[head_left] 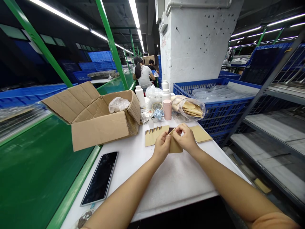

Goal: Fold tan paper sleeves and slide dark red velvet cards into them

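Note:
Between my hands is a small kraft paper envelope [175,147], held up just above the white table. My left hand [162,147] pinches its upper left edge beside a dark flat piece [170,129] that shows at the top. My right hand [186,137] has its fingertips closed on the upper right edge. Behind my left hand lies a row of overlapping kraft envelopes [152,136] with dark corners at their tops. To the right of my right hand rests a stack of flat kraft envelopes [202,134].
A cardboard box [100,129] stands open at the left, near a phone [100,178]. Behind the envelopes are a pink bottle [167,110], white bottles [140,96] and a bag of kraft paper pieces [189,108]. A blue crate [214,113] adjoins the table's right side.

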The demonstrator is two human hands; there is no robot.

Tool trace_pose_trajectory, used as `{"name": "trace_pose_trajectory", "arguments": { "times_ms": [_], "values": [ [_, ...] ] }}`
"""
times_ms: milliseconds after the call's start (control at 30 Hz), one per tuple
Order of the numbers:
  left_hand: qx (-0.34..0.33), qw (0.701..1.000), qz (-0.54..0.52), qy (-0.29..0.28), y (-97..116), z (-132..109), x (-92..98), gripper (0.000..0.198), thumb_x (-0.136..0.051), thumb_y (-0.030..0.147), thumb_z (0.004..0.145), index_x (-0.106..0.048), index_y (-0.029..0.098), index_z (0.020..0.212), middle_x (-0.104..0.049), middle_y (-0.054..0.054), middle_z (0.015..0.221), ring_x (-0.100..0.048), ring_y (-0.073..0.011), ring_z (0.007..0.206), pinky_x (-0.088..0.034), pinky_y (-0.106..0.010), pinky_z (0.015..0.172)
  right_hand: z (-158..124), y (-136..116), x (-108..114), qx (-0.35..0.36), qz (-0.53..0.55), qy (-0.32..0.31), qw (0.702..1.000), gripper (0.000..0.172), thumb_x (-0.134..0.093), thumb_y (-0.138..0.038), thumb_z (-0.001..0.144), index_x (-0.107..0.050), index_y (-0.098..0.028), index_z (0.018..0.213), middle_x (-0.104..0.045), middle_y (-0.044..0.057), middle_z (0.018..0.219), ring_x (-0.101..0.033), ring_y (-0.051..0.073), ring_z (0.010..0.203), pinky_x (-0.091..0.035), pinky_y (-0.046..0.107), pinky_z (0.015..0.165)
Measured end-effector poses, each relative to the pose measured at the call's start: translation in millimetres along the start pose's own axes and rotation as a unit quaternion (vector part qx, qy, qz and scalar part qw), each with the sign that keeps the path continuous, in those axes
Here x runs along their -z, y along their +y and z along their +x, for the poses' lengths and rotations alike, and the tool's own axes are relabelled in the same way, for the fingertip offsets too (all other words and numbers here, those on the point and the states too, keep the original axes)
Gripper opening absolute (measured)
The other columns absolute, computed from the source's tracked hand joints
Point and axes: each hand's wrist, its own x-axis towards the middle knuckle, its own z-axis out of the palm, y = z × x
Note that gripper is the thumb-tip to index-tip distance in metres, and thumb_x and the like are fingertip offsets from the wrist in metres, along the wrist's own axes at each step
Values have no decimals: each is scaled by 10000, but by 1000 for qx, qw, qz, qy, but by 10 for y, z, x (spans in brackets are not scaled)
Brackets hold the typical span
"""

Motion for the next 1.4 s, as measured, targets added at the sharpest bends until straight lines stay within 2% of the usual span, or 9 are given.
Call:
{"name": "trace_pose_trajectory", "arguments": {
  "times_ms": [367, 567, 667, 733, 900, 1067, 1167, 1267, 1400],
  "values": [
    [13, 1000, -23, -9, 63, -12, 24, 305, -631, 394, 761, -581, 144, 928, -681, -55, 858, -628, -194, 806, -463, -272, 718, -9, -31, 7, -3, 23, -5, 1000, 139, -577, -213, 672, -501, -211, 556, -521, -13, 665, -507, 146, 662, -398, 279, 657],
    [20, 1000, 5, 11, 47, 8, 30, 273, -608, 404, 784, -593, 142, 861, -658, -32, 748, -603, -167, 680, -442, -245, 612, -9, -29, 4, -12, 7, -20, 1000, 152, -587, -234, 675, -508, -211, 546, -522, -7, 674, -513, 160, 695, -401, 302, 696],
    [15, 1000, 13, 23, 39, 17, 31, 252, -597, 393, 791, -589, 145, 836, -638, -20, 711, -585, -154, 646, -428, -232, 582, -13, -32, -3, -14, -5, 33, 999, 109, -630, -254, 637, -529, -216, 658, -547, 12, 776, -522, 199, 819, -395, 342, 779],
    [15, 1000, 10, 24, 42, 20, 32, 243, -594, 388, 789, -586, 149, 834, -633, -14, 706, -579, -149, 636, -428, -230, 580, -12, -33, -6, -24, 25, 51, 998, 214, -654, -264, 611, -551, -216, 792, -571, 30, 896, -519, 220, 911, -393, 351, 808],
    [30, 998, 30, 35, 57, 29, 48, 254, -608, 401, 763, -570, 149, 772, -609, 7, 648, -545, -124, 573, -399, -209, 544, -7, -19, -9, -91, 176, -62, 978, 136, -607, -320, 680, -573, -192, 712, -594, -9, 704, -541, 164, 686, -406, 261, 608],
    [50, 997, 22, 48, 30, 49, 76, 305, -652, 424, 711, -497, 164, 681, -561, 41, 544, -493, -96, 486, -355, -187, 490, 18, 41, -25, -136, 230, -40, 963, 138, -633, -310, 657, -582, -182, 652, -574, -30, 617, -519, 139, 625, -398, 240, 578],
    [51, 997, 21, 57, -33, 75, 108, 274, -632, 406, 712, -509, 162, 696, -567, 35, 566, -503, -97, 492, -368, -184, 486, 39, 96, -59, -147, 252, -51, 955, 169, -624, -340, 672, -606, -183, 732, -632, -5, 710, -569, 156, 689, -438, 258, 632],
    [38, 993, 44, 105, -123, 125, 161, 233, -559, 389, 749, -519, 160, 772, -582, 22, 610, -540, -113, 519, -418, -204, 506, 51, 189, -125, -174, 282, -95, 939, 323, -638, -342, 655, -533, -210, 930, -667, 8, 824, -618, 160, 706, -482, 281, 641],
    [16, 986, 96, 132, -202, 213, 253, 252, -429, 361, 841, -500, 148, 955, -643, -47, 780, -625, -147, 666, -486, -251, 595, 110, 448, -198, -200, 200, -101, 954, 417, -634, -280, 600, -416, -225, 950, -659, -27, 682, -632, 168, 594, -493, 283, 560]
  ]
}}
